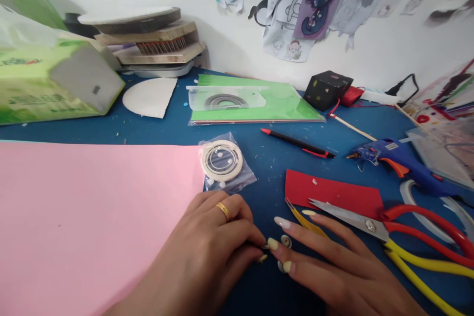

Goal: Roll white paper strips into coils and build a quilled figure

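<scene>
My left hand (215, 242), with a gold ring on one finger, rests on the blue mat at the edge of a large pink sheet (85, 217). Its fingertips are pinched together on something small that I cannot make out. My right hand (333, 266) lies beside it with fingers stretched out flat. Its fingertips touch small coiled paper spirals (286, 242) on the mat. The two hands' fingertips almost meet. A thin yellow strip (305, 222) runs under my right fingers.
Red-and-yellow scissors (388, 232) lie on a red card (333, 192) to the right. Behind are a blue glue gun (400, 163), a black pen (298, 143), a bagged tape ring (222, 160), a green folder (255, 101), a black cube (328, 89) and a tissue box (48, 84).
</scene>
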